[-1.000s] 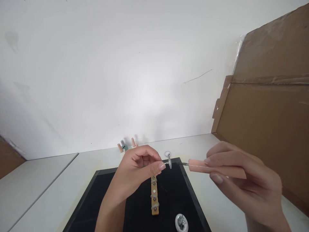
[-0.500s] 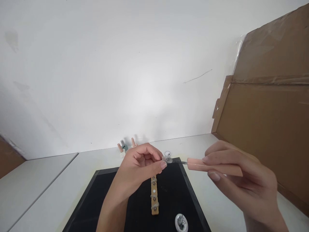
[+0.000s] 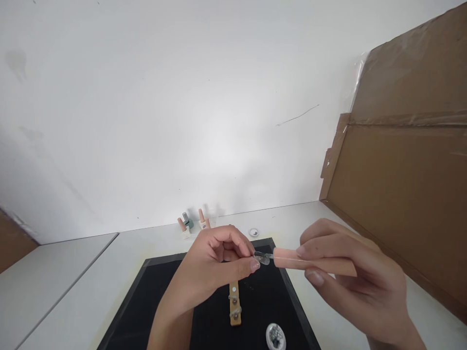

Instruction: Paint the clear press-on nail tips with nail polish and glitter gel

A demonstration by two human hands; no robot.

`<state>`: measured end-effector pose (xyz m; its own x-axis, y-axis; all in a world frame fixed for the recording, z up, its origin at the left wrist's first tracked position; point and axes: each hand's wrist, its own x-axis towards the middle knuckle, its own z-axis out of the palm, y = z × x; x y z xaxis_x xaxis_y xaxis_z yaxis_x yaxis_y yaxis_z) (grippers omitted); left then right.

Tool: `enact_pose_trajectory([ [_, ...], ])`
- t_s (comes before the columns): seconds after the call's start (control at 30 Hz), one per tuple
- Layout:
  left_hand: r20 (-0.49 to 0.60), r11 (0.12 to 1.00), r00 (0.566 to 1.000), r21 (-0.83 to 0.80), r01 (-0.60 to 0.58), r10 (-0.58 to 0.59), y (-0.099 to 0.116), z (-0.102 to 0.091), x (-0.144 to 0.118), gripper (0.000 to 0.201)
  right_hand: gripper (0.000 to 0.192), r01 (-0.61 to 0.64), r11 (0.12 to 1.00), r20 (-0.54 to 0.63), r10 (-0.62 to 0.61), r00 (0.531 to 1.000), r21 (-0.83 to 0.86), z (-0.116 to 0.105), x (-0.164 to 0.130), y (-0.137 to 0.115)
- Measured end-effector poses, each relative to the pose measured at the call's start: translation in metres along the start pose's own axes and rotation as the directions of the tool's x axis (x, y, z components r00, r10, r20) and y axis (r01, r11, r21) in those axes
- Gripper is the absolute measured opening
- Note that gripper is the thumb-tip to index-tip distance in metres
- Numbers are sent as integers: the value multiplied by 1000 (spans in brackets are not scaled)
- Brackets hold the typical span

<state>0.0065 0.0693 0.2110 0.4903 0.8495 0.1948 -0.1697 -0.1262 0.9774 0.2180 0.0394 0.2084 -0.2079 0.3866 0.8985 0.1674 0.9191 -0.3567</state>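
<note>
My left hand (image 3: 222,260) pinches a small clear nail tip (image 3: 263,260) between thumb and forefinger, above the black mat. My right hand (image 3: 353,277) is closed round the long peach cap of a nail polish brush (image 3: 306,261), held nearly level and pointing left. The dark bristles lie at the nail tip, close to my left fingertips. Beneath my left hand, a narrow wooden strip (image 3: 235,304) with small metal studs and clear pieces lies on the mat; its far end is hidden.
The black mat (image 3: 255,311) covers the middle of the white table (image 3: 120,262). A small round dish (image 3: 276,336) lies near its front, another round piece (image 3: 253,233) beyond it. Several nail polish bottles (image 3: 187,228) stand by the wall. Cardboard (image 3: 401,170) rises at right.
My right hand has moved left with the brush, bringing its bristles onto the nail tip. My left hand has shifted slightly right and down, still pinching the tip.
</note>
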Motion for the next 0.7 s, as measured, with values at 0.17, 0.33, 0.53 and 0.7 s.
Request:
enact_pose_trajectory([
  [0.17,-13,1000,1000,-25,-9,8,1,0,0,15,24,-9,1000,30,10,999,-26,-4,-1,1],
  [0.33,-26,998,1000,-65,-8,6,1,1,-1,16,22,-29,999,85,32,996,-37,-7,-1,2],
  [0.53,-30,999,1000,-48,5,-6,0,-3,-2,16,23,-23,998,87,28,996,-52,-9,-2,2],
  [0.7,-6,999,999,-7,43,-43,-1,-5,-1,14,20,5,999,32,-4,999,-48,-7,-3,2],
])
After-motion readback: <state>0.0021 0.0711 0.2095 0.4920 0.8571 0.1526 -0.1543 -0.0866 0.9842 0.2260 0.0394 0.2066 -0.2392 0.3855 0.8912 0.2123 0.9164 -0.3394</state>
